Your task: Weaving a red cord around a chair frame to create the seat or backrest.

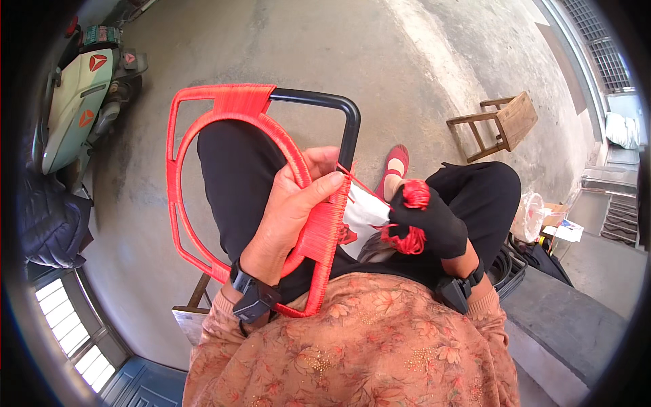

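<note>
Left hand (288, 202) clasps frame (323, 232) (long axis pointing forward); right hand (434, 222) clutches red cord (411, 241).

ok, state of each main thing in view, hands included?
frame: mostly wrapped in red, one corner bare black
red cord: bunched, a strand running to the frame
left hand: bare, gripping the frame
right hand: gloved, closed around the red cord
wooden stool: upright, unoccupied
scooter: standing, riderless

Frame (324, 230) is red w/ blk tube (350, 129), cord (416, 195) red, glove (437, 227) blk, top (380, 332) rust floral.
</note>
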Motion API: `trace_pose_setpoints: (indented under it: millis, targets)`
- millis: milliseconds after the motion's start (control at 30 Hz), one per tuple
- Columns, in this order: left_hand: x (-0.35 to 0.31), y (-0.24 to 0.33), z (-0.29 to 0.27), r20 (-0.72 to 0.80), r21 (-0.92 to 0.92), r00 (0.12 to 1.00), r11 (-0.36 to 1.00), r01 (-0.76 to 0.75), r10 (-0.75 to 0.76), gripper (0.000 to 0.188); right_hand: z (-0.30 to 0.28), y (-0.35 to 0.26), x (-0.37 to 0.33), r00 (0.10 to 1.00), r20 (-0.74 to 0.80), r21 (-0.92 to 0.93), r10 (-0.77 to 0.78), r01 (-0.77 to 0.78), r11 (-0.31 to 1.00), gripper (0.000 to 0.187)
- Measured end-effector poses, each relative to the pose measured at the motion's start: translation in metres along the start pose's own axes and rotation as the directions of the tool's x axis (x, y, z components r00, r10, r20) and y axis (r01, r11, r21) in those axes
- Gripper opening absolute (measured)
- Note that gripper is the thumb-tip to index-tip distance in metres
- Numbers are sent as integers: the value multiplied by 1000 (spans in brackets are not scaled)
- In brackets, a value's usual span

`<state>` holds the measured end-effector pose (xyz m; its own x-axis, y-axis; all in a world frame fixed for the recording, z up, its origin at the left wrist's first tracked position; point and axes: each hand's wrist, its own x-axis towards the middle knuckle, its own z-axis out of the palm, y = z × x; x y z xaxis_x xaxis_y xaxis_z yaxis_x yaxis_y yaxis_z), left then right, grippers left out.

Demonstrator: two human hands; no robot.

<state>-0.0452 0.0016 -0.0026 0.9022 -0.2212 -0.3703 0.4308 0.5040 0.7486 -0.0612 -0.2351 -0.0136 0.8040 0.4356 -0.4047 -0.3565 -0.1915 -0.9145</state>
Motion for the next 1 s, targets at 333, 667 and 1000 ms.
trace_pose_setpoints:
  millis: [333,667,1000]
  targets:
    - [1,-1,-2,137,-61,976,982,178,-168,12,20,-31,12,954,-202,888,-223,274,370,26]
    - [6,2,-3,106,-40,975,979,201,-196,11,-1,0,15,978,-173,790,-119,210,576,22]
    - [4,3,1,79,-25,977,979,202,-200,13,-61,-7,22,820,-562,630,110,338,699,47]
